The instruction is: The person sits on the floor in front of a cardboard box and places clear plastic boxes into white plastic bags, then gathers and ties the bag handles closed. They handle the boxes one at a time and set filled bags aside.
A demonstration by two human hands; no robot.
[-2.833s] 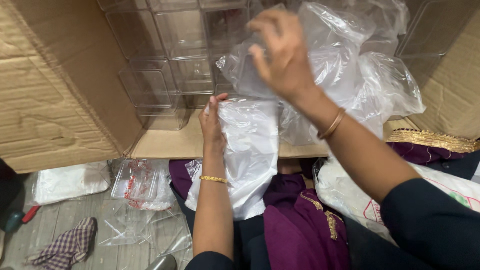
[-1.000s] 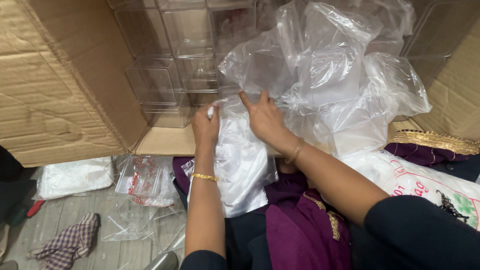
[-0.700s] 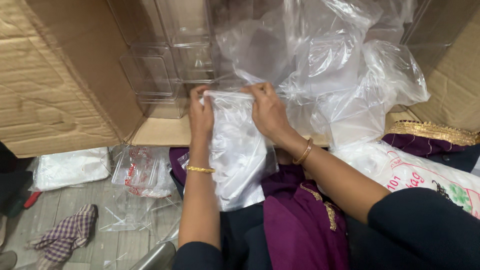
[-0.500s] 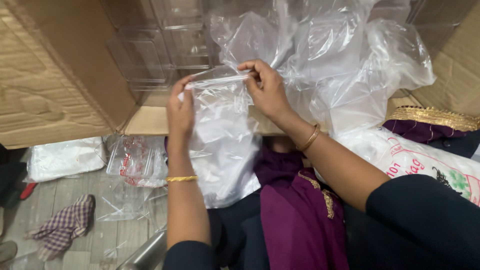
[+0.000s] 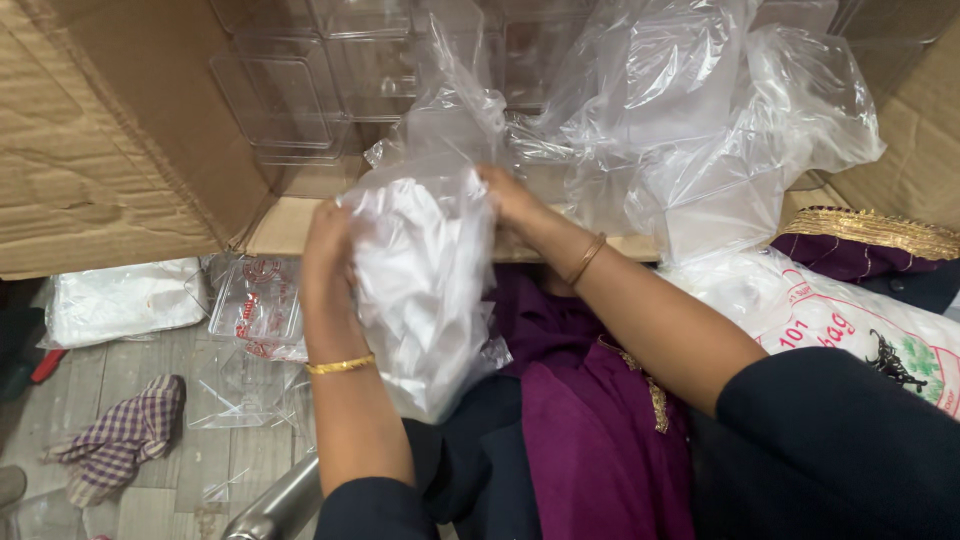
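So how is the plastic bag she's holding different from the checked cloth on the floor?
The plastic bag is see-through with white stuff inside; the checked cloth is purple-and-white fabric. The bag is gripped by both hands, left hand and right hand; the cloth lies untouched on the floor. Both are crumpled.

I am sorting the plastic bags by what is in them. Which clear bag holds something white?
The clear bag held between the left hand and right hand; white material fills it, while the crumpled bags in the cardboard box look see-through.

Crumpled clear plastic bag [image 5: 425,290] centre, between both hands; big brown cardboard box [image 5: 90,140] behind; white printed sack [image 5: 860,320] right; flat white packet [image 5: 120,300] on floor left.
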